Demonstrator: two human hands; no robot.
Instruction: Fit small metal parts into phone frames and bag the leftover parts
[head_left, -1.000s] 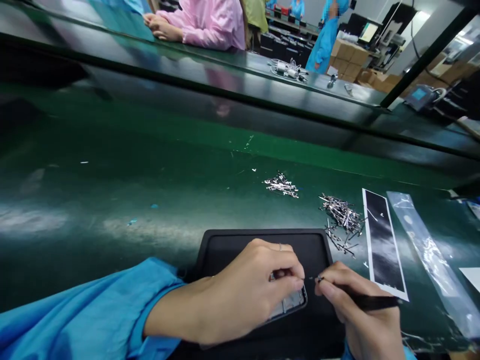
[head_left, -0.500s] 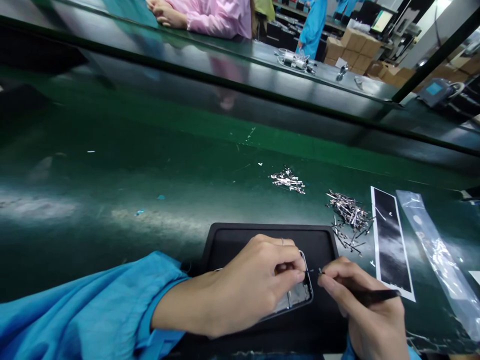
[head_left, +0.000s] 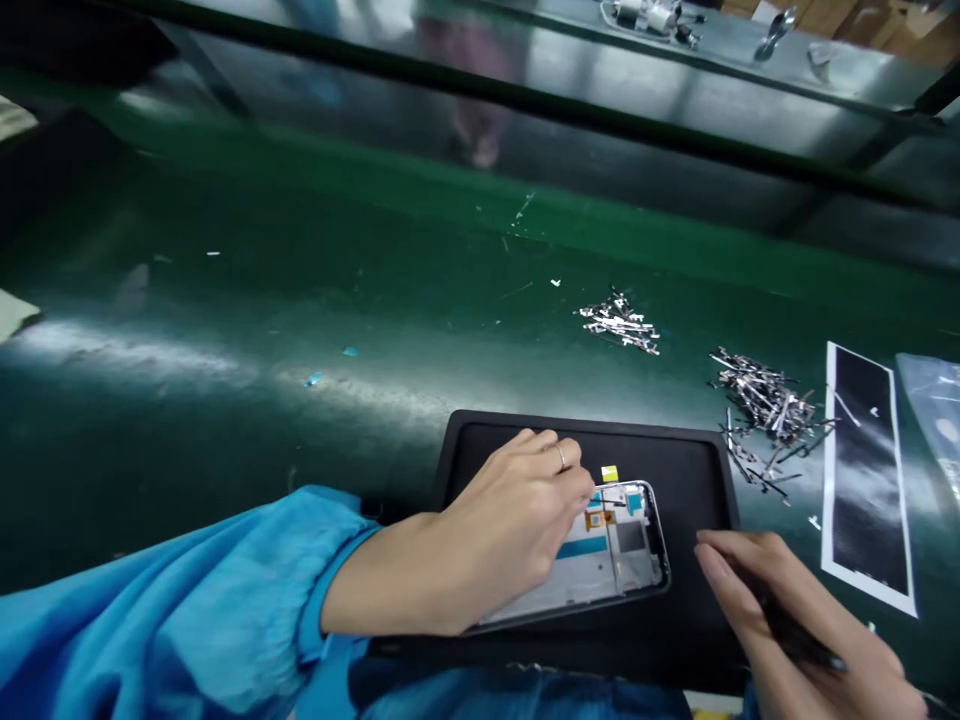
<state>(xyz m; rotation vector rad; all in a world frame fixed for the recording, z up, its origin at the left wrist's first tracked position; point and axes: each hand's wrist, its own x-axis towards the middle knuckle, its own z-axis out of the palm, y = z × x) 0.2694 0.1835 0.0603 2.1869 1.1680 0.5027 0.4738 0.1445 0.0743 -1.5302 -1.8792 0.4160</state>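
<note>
On the glossy green surface (head_left: 420, 300), a pile of pale slivers (head_left: 619, 322) lies beyond the far edge of the black rimmed tray (head_left: 690, 490); a tangled heap of dark strips (head_left: 769, 400) sits off its far right corner, beside a white-bordered sheet (head_left: 866, 480). Mid-tray lies a round-cornered phone frame (head_left: 592, 575), partly hidden under the curled left hand (head_left: 510, 530), whose grip cannot be told. The right hand (head_left: 832, 610) grasps a slim dark tool (head_left: 799, 640) by the tray's right edge.

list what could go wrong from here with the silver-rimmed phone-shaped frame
The slim black tool in the right hand might scratch the phone-shaped frame or its small orange part. The left hand, reaching over the frame, could nudge it on the black rectangular tray. The right hand might scatter the loose heap of thin black-and-silver strips.
</note>
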